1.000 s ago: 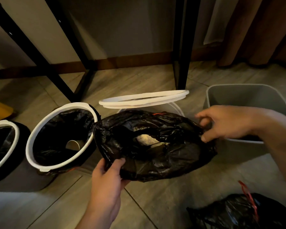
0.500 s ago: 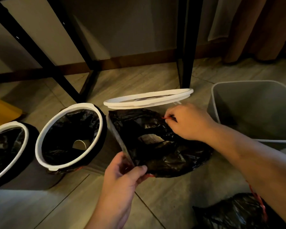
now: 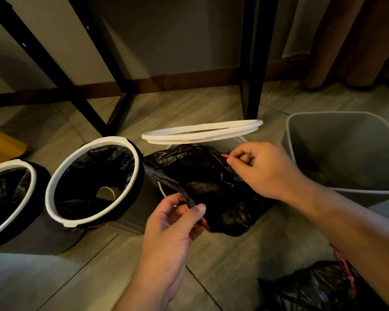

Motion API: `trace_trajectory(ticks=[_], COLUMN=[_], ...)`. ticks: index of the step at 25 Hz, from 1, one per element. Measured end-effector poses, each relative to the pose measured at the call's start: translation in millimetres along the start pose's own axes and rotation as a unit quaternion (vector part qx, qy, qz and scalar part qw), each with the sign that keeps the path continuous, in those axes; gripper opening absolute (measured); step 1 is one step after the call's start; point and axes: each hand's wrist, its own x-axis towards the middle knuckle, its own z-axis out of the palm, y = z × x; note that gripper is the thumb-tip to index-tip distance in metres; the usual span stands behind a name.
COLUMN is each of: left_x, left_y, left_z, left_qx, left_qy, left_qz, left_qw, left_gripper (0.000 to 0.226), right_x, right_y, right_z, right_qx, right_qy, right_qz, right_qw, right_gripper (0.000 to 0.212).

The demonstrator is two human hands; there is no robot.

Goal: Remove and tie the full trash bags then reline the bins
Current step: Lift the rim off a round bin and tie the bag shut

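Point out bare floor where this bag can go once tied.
Bare tiles lie between the left hand and the near-right black bag, and behind the white ring toward the table legs. It is crowded between the lined round bin and grey bin, where the open bag sits.

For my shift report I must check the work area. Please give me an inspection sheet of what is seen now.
Surface: tiled floor, bare in front.
Job's things: black bag lies under the raised white ring; left bin and middle bin are lined, with a cup in the middle one; grey bin shows no liner; tied bag at lower right.
Clutter: yellow object at far left, cut off by the frame.
Hands: left hand pinches the black bag's edge; right hand pinches its red drawstring.
Cables: nothing seen.
Surroundings: black table legs, wall, curtain.
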Motion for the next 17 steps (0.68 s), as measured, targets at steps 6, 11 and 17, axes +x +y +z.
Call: trace_trajectory(ticks=[6,11,17], left_x=[3.7,1.4,-3.4], left_y=[0.8,-12.9,-17.5], left_z=[7.4,10.4,2.5], left_qx=[0.027,0.121,0.055], left_qy=[0.011,0.078,0.133], left_qz=[-0.009,-0.021,0.008], left_qw=[1.000,0.989,0.990], left_gripper=[0.052,0.061,0.036], right_x=[9.8,10.9,11.2], right_y=[-0.1,0.2,-5.4], right_z=[-3.7,-4.5,-6.7], right_qx=[0.147,0.212,0.228], right_qy=[-0.004,-0.020,-0.021], right_qz=[0.082,0.110,0.122], right_qw=[0.986,0.971,0.966], right_gripper=[0.010,0.005,0.011])
